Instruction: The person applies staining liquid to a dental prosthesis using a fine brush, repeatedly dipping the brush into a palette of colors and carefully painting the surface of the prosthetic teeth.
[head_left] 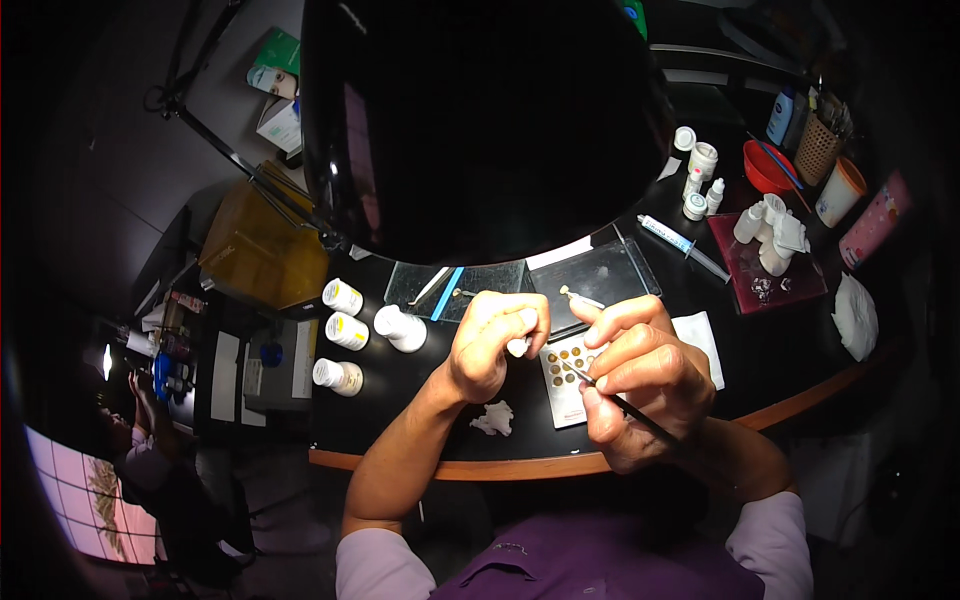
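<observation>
My left hand (497,345) is closed around a small pale piece (518,346) whose shape is mostly hidden by the fingers. My right hand (640,380) grips a thin dark-handled brush (635,415), with its fine tip over a white card (566,408) bearing rows of small round amber and brown wells. Beyond my fingers, a pale-handled tool with a small tip (586,300) is on a dark glass slab (625,268). A white crumpled tissue (492,418) lies below my left hand, and a white pad (700,350) is behind my right hand.
White jars (400,328) stand left; tweezers (428,290) and a blue stick (447,292) lie behind. Small bottles, a syringe (680,245), red bowl (763,175) and pink tray (750,295) are right. A large black lamp hood (480,130) overhangs the desk. Another person (140,440) sits far left.
</observation>
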